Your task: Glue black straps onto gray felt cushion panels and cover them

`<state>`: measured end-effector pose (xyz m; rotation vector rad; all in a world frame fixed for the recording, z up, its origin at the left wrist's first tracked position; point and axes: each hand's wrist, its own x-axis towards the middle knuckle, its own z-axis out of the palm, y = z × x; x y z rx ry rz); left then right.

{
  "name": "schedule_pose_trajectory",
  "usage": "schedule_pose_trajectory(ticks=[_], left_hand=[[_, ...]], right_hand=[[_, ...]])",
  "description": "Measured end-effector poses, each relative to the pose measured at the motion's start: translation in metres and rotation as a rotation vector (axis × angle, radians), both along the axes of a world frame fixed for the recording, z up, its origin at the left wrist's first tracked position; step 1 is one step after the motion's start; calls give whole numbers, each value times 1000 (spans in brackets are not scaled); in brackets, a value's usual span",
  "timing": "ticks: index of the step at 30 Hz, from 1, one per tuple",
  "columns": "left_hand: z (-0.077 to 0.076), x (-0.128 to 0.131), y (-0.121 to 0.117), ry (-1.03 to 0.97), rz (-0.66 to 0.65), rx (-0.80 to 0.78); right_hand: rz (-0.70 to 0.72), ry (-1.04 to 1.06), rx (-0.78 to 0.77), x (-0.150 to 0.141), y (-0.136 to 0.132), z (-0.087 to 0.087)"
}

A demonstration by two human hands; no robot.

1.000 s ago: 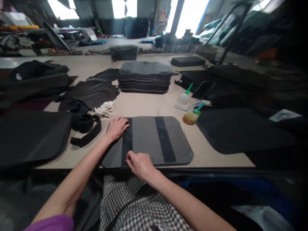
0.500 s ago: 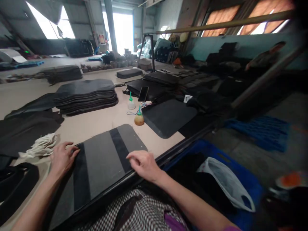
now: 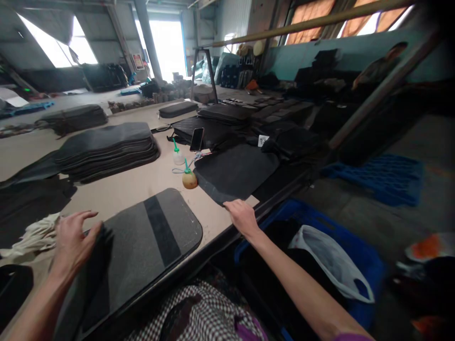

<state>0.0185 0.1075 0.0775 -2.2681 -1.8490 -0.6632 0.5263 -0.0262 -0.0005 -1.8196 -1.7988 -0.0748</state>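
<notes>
A grey panel with rounded corners and two black bands (image 3: 133, 255) lies on the table in front of me. Over its left end is my left hand (image 3: 73, 241), thumb and index finger spread apart, holding nothing. My right hand (image 3: 243, 218) reaches to the near corner of a dark panel with rounded corners (image 3: 238, 170), its fingers closed on the edge; the fingertips are partly hidden. Beyond the grey panel stand an amber squeeze bottle (image 3: 189, 180) and a clear one (image 3: 178, 157), both with green nozzles.
A phone (image 3: 196, 140) rests by black fabric pieces. A tall stack of dark panels (image 3: 110, 151) stands back left, with a crumpled white cloth (image 3: 37, 236) nearer me. Below the table's right edge, a blue crate (image 3: 362, 251) holds a white plastic bag (image 3: 329, 260). A person sits far right.
My right hand has left the grey panel and moved right to the dark panel's near corner. My left hand has lifted slightly and its fingers have spread. The view has shifted right.
</notes>
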Motion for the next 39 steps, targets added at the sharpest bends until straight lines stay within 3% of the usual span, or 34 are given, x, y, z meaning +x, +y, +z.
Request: schedule_pose_trajectory(ticks=[3, 7, 9, 12, 14, 17, 19, 23, 26, 28, 31, 34, 39], left_hand=[[9, 38, -15, -159, -78, -16], [26, 111, -64, -644, -211, -496], [27, 155, -88, -721, -296, -649], [11, 215, -103, -1091, -404, -989], [-5, 243, -103, -1194, -406, -1120], [-23, 266, -105, -1130, -329, -1100], [-25, 270, -107, -1017, -323, -1054], [0, 250, -112, -606, -456, -896], [20, 209, -117, -368, -516, -562], [22, 173, -121, -301, -474, -369], [10, 111, -123, -212, -331, -236], [-7, 54, -118, -12, -185, -216], [-24, -1, -105, 272, -47, -287]], right_hand=[[-56, 138, 26, 6, 2, 8], [-22, 340, 34, 5, -16, 19], [7, 480, 17, -2, -32, 21], [37, 531, -60, -18, -54, 19], [134, 499, -78, -30, -66, 19], [299, 477, -66, -45, -80, 20], [348, 476, -83, -48, -85, 21], [295, 487, -153, -38, -88, 18], [228, 485, -173, -32, -85, 13], [192, 479, -171, -34, -79, 10], [181, 430, -180, -41, -65, 5], [201, 378, -202, -46, -51, 0], [176, 314, -190, -42, -37, -14]])
